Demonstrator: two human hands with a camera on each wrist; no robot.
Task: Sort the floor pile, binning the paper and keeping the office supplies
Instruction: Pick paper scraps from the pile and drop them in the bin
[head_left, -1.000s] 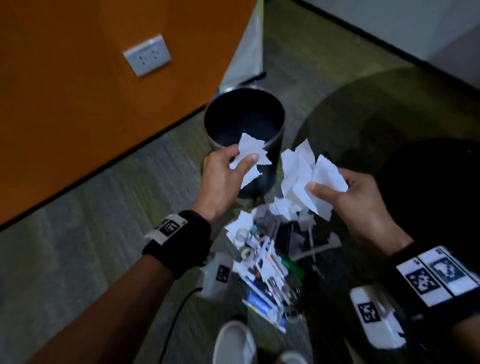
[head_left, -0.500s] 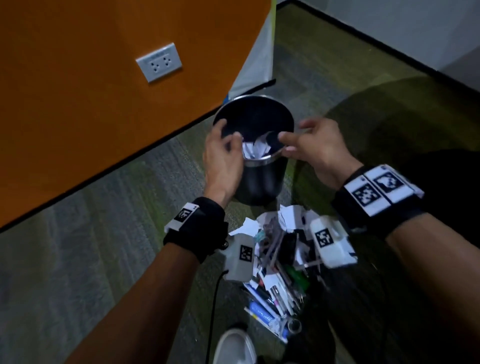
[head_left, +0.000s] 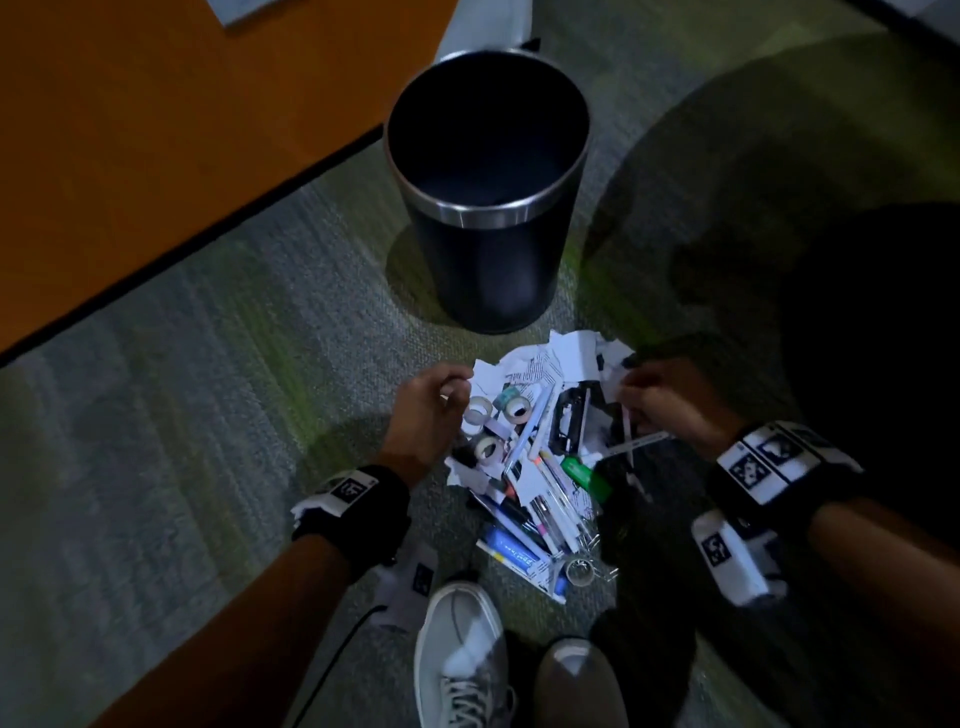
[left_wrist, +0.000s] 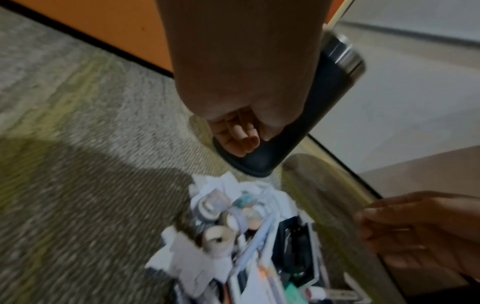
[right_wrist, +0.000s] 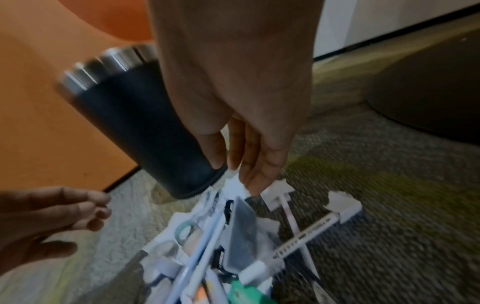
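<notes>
A pile (head_left: 530, 467) of torn white paper, pens, tape rolls (head_left: 485, 449) and a black stapler-like tool (head_left: 569, 421) lies on the carpet in front of a dark bin (head_left: 467, 213) with a metal rim. My left hand (head_left: 454, 387) hovers at the pile's far left edge beside the tape rolls, fingers loosely curled (left_wrist: 241, 142) and holding nothing. My right hand (head_left: 623, 382) is at the pile's far right edge. In the right wrist view its thumb and fingers (right_wrist: 252, 174) pinch a white paper scrap (right_wrist: 233, 184). From here the bin's inside looks dark.
An orange wall (head_left: 156, 130) with a black skirting runs along the left, close behind the bin. A large dark round shape (head_left: 831, 260) covers the carpet on the right. My two shoes (head_left: 462, 654) stand just below the pile.
Both hands have come down from the bin's mouth, where they dropped the paper, to the far edge of the pile. The right hand now pinches a fresh scrap.
</notes>
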